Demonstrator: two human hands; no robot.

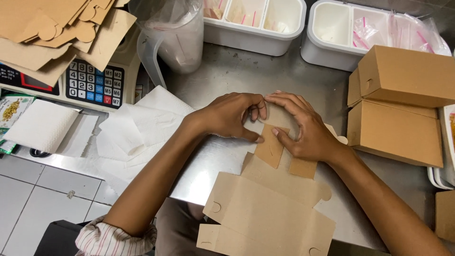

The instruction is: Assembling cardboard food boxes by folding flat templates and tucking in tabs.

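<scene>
Flat brown card box blank [265, 213]: desk's near edge, unfolded. Two folded brown boxes [403, 104]: right edge, stacked. Loose brown blanks [47, 33]: far-left corner, atop a scale with red display [28, 81]. Green-yellow packet [12, 109]: left edge. Clear pink-striped bags [403, 35]: far-right white bin.

A brushed stainless-steel counter [246, 76] carries everything. On it lie a flat, unfolded brown cardboard box blank [265, 208] at the near edge, two folded brown cardboard boxes [403, 104] stacked at the right, two white plastic divided trays [256, 23] along the back, crumpled white paper towels [137, 123] and a white weighing scale with keypad [95, 85] at the left.
</scene>
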